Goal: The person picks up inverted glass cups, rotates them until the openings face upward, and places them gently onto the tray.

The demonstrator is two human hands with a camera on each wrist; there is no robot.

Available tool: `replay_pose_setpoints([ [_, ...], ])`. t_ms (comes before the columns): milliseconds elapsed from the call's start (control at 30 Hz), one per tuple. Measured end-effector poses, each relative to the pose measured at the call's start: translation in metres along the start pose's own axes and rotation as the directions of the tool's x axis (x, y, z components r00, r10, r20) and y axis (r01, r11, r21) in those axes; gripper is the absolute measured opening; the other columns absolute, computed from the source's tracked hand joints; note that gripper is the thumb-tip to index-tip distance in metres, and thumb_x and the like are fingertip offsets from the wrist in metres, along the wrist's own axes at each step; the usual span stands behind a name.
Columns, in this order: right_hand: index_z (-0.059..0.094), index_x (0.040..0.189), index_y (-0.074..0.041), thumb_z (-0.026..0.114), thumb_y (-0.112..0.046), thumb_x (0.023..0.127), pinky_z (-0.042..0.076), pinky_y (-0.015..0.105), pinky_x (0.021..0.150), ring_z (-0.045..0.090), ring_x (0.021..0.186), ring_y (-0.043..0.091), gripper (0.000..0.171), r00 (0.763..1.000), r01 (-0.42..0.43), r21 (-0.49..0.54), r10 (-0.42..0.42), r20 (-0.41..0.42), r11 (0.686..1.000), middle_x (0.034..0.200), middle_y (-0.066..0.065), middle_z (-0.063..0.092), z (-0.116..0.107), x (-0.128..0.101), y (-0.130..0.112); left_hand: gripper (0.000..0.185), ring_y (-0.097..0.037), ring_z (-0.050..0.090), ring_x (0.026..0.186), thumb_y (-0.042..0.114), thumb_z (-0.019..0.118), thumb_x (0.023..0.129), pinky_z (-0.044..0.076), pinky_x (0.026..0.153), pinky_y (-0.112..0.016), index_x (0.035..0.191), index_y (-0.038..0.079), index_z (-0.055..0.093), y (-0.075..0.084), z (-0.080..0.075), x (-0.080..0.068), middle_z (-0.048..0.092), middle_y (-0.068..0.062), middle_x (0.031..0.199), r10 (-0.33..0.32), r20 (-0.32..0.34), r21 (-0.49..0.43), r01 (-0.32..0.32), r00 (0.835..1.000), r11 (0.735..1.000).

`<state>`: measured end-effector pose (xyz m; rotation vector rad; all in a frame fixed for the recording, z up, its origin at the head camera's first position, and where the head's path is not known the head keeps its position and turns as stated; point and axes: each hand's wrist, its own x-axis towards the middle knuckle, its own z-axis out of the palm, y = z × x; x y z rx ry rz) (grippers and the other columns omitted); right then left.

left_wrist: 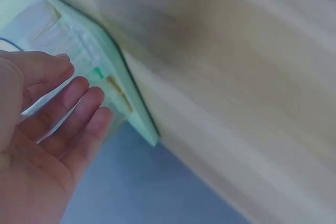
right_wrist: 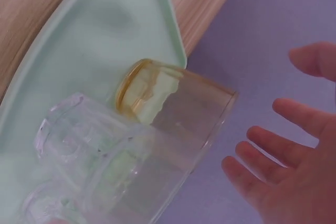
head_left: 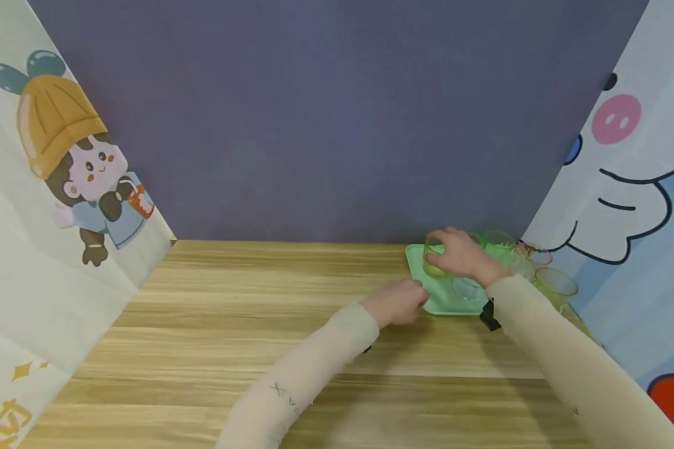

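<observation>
A light green tray (head_left: 446, 307) lies at the back right of the wooden table with several drinking glasses on it. My right hand (head_left: 465, 254) is over the tray beside a yellow-tinted glass (head_left: 434, 270) at its left end. In the right wrist view, this hand's fingers (right_wrist: 286, 150) are spread and apart from the upright glass's rim. A clear glass (right_wrist: 79, 124) stands beside the yellow one. My left hand (head_left: 397, 302) hovers by the tray's front left corner. Its fingers (left_wrist: 86, 114) bend loosely with nothing in them.
Behind my right wrist are a green glass (head_left: 500, 242), a pink-rimmed glass (head_left: 538, 254) and another yellowish glass (head_left: 557, 288). A dark grey panel (head_left: 337, 125) rises at the table's back edge. Printed curtains (head_left: 640, 206) hang at both sides.
</observation>
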<state>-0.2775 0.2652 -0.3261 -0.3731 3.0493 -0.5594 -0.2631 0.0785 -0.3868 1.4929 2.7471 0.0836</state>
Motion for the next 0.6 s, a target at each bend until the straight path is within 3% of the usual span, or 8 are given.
replay_pose_setpoints([
  [267, 0.051, 0.144, 0.002, 0.058, -0.039, 0.100, 0.039, 0.069, 0.102, 0.039, 0.135, 0.053, 0.060, 0.999, -0.032, -0.002, 0.032, -0.027, 0.999, 0.147, 0.031, 0.044, 0.005, -0.006, -0.013, 0.008, -0.013, 0.062, 0.082, 0.016, 0.065, 0.096, 0.052, 0.073, -0.028, 0.088, 0.016, 0.067, -0.014, -0.024, -0.027, 0.063, 0.004, 0.091, 0.017, -0.060, 0.018, -0.015, 0.998, 1.000],
  [467, 0.053, 0.144, -0.001, 0.056, -0.040, 0.100, 0.043, 0.070, 0.096, 0.040, 0.134, 0.053, 0.059, 0.997, -0.059, -0.024, 0.057, -0.050, 0.998, 0.147, 0.031, 0.044, 0.017, -0.012, -0.021, 0.010, -0.014, 0.061, 0.082, 0.025, 0.066, 0.097, 0.053, 0.072, -0.030, 0.097, 0.016, 0.070, -0.020, -0.033, -0.050, 0.061, 0.003, 0.092, -0.038, -0.113, 0.075, 0.046, 0.993, 0.996],
  [600, 0.053, 0.143, -0.002, 0.055, -0.039, 0.101, 0.044, 0.070, 0.093, 0.039, 0.134, 0.053, 0.056, 0.996, -0.067, -0.026, 0.065, -0.056, 0.997, 0.147, 0.031, 0.043, 0.025, -0.020, -0.028, 0.016, -0.012, 0.057, 0.078, 0.028, 0.065, 0.098, 0.051, 0.069, -0.028, 0.102, 0.014, 0.071, -0.028, -0.034, -0.067, 0.058, 0.003, 0.088, -0.087, -0.154, 0.060, 0.097, 0.984, 0.994],
])
